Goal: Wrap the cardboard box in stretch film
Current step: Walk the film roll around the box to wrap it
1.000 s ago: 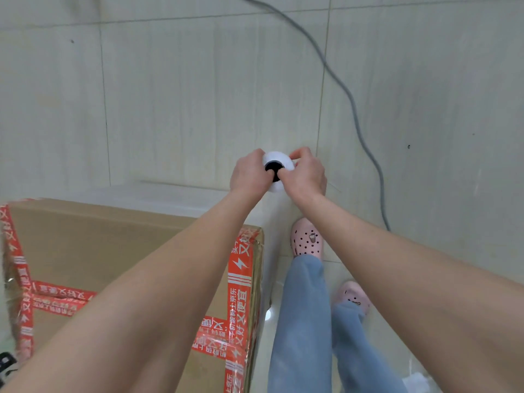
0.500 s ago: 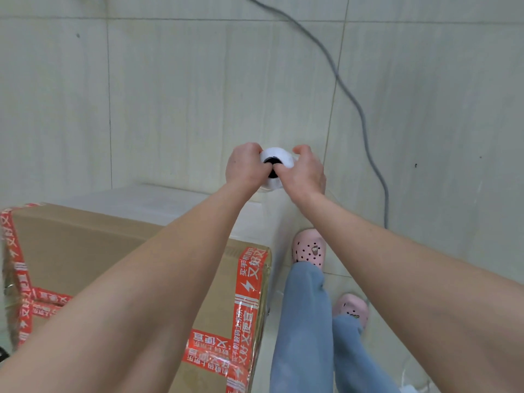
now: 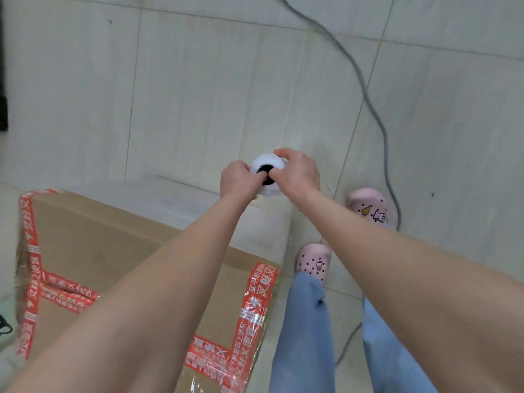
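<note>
A brown cardboard box (image 3: 93, 245) with red printed tape along its edges fills the lower left. A band of whitish stretch film (image 3: 175, 202) covers its far side and runs up to a white film roll (image 3: 268, 163) with a dark core, held upright beyond the box's far right corner. My left hand (image 3: 236, 180) grips the roll from the left, a finger at the core. My right hand (image 3: 299, 174) grips it from the right and over the top. Most of the roll is hidden by both hands.
Pale floor tiles surround the box. A grey cable (image 3: 368, 103) snakes across the floor at the right and passes my feet in pink clogs (image 3: 313, 262). A dark object (image 3: 2, 80) sits at the left edge.
Both hands and the roll have shifted right relative to the box, past its corner. The view has tilted down, and my right foot has stepped forward.
</note>
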A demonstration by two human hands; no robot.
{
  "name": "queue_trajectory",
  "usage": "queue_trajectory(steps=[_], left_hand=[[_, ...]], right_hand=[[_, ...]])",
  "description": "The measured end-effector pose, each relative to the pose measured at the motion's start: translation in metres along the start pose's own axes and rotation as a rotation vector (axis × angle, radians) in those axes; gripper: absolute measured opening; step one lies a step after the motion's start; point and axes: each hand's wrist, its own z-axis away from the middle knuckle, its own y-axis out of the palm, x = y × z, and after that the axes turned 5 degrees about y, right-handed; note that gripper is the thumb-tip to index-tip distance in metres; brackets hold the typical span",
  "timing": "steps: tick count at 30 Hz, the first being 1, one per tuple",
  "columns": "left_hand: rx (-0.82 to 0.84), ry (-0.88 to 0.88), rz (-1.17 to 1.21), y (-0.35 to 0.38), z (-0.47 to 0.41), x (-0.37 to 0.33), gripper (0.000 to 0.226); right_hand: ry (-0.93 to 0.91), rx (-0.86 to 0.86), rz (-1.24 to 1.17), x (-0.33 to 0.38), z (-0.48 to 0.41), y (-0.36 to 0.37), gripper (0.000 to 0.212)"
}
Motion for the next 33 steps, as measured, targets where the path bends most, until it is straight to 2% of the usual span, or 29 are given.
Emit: queue_trajectory(steps=[3, 6, 9, 13, 15, 19, 23, 29, 33], left_hand=[[0.034, 0.074, -0.152, -0.002, -0.006, -0.005, 0.017], [0.034, 0.236, -0.29, 0.002, -0.004, -0.015, 0.023], [0.057, 0.314, -0.376, 0.007, -0.003, -0.03, 0.032], [0.04, 0.323, -0.426, 0.007, -0.006, -0.038, 0.008], [0.017, 0.279, -0.392, 0.004, -0.009, -0.035, 0.007], [-0.071, 0.106, -0.18, -0.006, -0.015, -0.021, 0.023], [-0.151, -0.117, 0.066, -0.025, -0.02, -0.005, 0.021], [-0.238, -0.269, 0.134, -0.045, -0.021, 0.03, 0.013], [-0.253, -0.325, 0.195, -0.044, -0.023, 0.035, 0.017]], right_hand=[[-0.01, 0.041, 0.026, 0.003, -0.005, -0.007, 0.046], [0.029, 0.059, -0.005, 0.002, -0.009, -0.011, 0.043], [0.021, 0.034, 0.154, 0.001, -0.012, -0.017, 0.035], [-0.063, 0.051, 0.322, 0.008, -0.023, -0.025, 0.032], [-0.113, 0.07, 0.374, 0.017, -0.027, -0.025, 0.036], [-0.204, 0.108, 0.341, 0.036, -0.032, -0.017, 0.041], [-0.145, 0.166, 0.304, 0.05, -0.031, 0.003, 0.044], [-0.125, 0.35, 0.249, 0.079, -0.03, 0.041, 0.046], [-0.153, 0.355, 0.335, 0.086, -0.035, 0.052, 0.05]])
